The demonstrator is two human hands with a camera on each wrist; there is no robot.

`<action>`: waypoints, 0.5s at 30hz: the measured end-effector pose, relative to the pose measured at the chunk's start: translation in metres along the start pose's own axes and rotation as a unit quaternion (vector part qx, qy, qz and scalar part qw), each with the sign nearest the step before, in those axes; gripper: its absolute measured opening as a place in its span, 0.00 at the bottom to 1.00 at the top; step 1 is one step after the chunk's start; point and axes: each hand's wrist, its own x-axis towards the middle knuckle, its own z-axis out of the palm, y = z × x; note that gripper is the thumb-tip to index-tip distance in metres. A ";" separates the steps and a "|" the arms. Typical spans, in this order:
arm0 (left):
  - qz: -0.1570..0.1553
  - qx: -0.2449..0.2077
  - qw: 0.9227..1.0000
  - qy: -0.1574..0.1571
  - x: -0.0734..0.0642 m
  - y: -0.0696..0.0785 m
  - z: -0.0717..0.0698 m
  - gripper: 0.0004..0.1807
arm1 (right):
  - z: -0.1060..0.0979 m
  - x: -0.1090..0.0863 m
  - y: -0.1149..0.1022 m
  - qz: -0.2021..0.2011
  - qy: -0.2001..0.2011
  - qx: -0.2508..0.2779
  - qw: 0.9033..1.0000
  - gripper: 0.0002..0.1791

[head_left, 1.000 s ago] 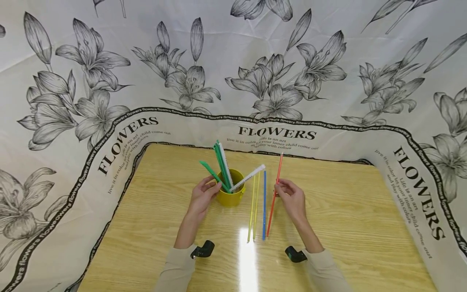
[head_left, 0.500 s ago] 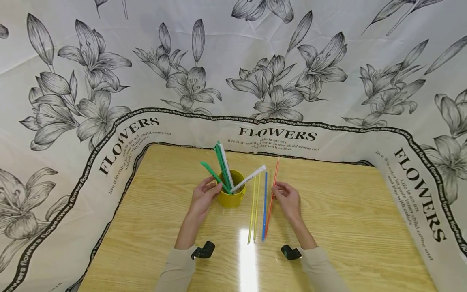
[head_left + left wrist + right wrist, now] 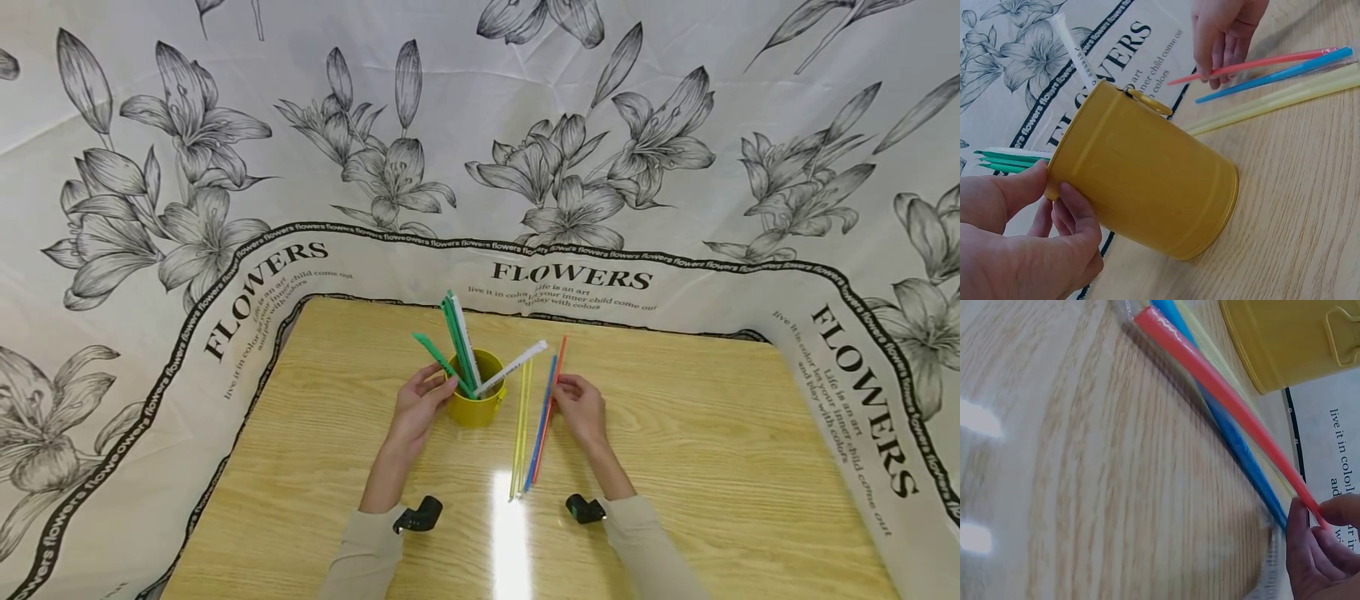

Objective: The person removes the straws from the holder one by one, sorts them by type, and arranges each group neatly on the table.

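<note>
My left hand [image 3: 414,408] holds the small yellow metal bucket [image 3: 1147,181] at its rim, thumb on top and fingers against the outer wall. Green straws [image 3: 457,340] and white paper-wrapped straws [image 3: 516,367] lean out of it. On the right, thumb and fingers of my right hand [image 3: 582,408] pinch a red straw [image 3: 1229,400] in a clear sleeve. It lies alongside a blue straw [image 3: 1272,75] and crosses over it in the right wrist view. Two pale yellow straws [image 3: 1297,92] lie between the blue straw and the bucket.
The wooden table [image 3: 735,433] carries everything. A white cloth [image 3: 420,275] printed with black flowers and lettering stands around its back and sides. Black wrist cameras [image 3: 420,512] sit at both sleeves, and a bright glare streak crosses the front of the table.
My right hand has moved left with the red straw, which now meets the blue straw; the blue straw has tilted and its near end shifted left toward the yellow ones. My left hand stays on the bucket.
</note>
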 end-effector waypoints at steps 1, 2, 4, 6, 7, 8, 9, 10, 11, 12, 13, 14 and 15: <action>0.001 0.001 1.000 0.000 0.000 0.000 0.000 0.26 | 0.001 0.001 0.000 0.003 -0.005 0.005 1.000 0.16; 0.002 0.003 1.000 -0.001 0.000 0.000 0.000 0.27 | 0.002 0.001 0.000 0.003 -0.007 0.008 1.000 0.16; 0.003 0.005 1.000 -0.003 0.001 0.000 -0.001 0.27 | 0.004 0.001 -0.001 0.004 -0.009 0.012 1.000 0.16; 0.003 0.005 1.000 -0.002 0.001 0.000 -0.001 0.27 | 0.005 0.001 0.000 0.004 -0.009 0.010 1.000 0.16; 0.003 0.005 1.000 -0.003 0.001 0.000 -0.001 0.27 | 0.007 0.003 0.005 0.000 -0.003 0.005 1.000 0.16; 0.003 0.005 1.000 -0.003 0.001 0.000 -0.001 0.27 | 0.007 0.003 0.006 -0.003 0.003 -0.001 1.000 0.16; 0.002 0.003 1.000 -0.002 0.001 0.000 -0.001 0.26 | 0.008 0.003 0.006 -0.004 0.007 -0.004 1.000 0.16; 0.001 0.003 1.000 -0.001 0.001 0.000 -0.001 0.26 | 0.008 0.003 0.006 -0.003 0.011 -0.006 1.000 0.16; 0.002 0.003 1.000 -0.002 0.001 0.001 -0.001 0.26 | 0.008 0.003 0.006 -0.004 0.015 -0.006 1.000 0.16; 0.001 0.002 1.000 -0.002 0.000 0.001 -0.001 0.26 | 0.008 0.003 0.006 -0.004 0.019 -0.008 1.000 0.16; 0.001 0.001 1.000 -0.002 0.000 0.001 -0.001 0.26 | 0.008 0.003 0.006 -0.004 0.021 -0.009 1.000 0.16; 0.000 0.000 1.000 -0.002 0.000 0.002 -0.001 0.26 | 0.008 0.002 0.006 -0.002 0.021 -0.011 1.000 0.16; 0.000 -0.001 1.000 -0.002 0.000 0.002 -0.001 0.26 | 0.009 0.002 0.006 -0.001 0.020 -0.012 1.000 0.16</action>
